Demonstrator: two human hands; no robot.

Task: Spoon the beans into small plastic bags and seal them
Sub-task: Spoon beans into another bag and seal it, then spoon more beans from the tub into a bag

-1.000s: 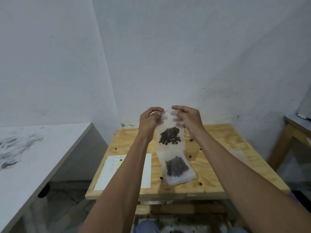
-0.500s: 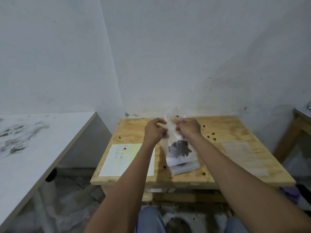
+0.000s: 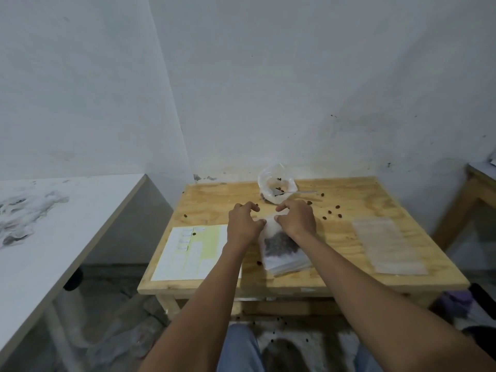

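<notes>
The right hand (image 3: 296, 220) is curled, and the top of a filled bag (image 3: 280, 244) is pinched by it. The left hand (image 3: 244, 222) is bent beside it, thumb touching the bag; a grip cannot be told.

I see a plywood counter (image 3: 349, 202) with pale wooden legs, pushed against a white wall (image 3: 295, 76) that's scuffed and has dark specks. A sheet of paper (image 3: 188, 253), white with a yellow band, lies flat on the counter's front-left part, small white labels stuck in a column on it. To the left I see a white counter (image 3: 67, 210), well apart, grey smudged marks on its top. At the far right edge a second wooden counter (image 3: 477, 189) is partly in view. The floor (image 3: 120, 318) below looks grey and mottled, blurred. Purple thing (image 3: 456, 303) low right, can't tell what.
</notes>
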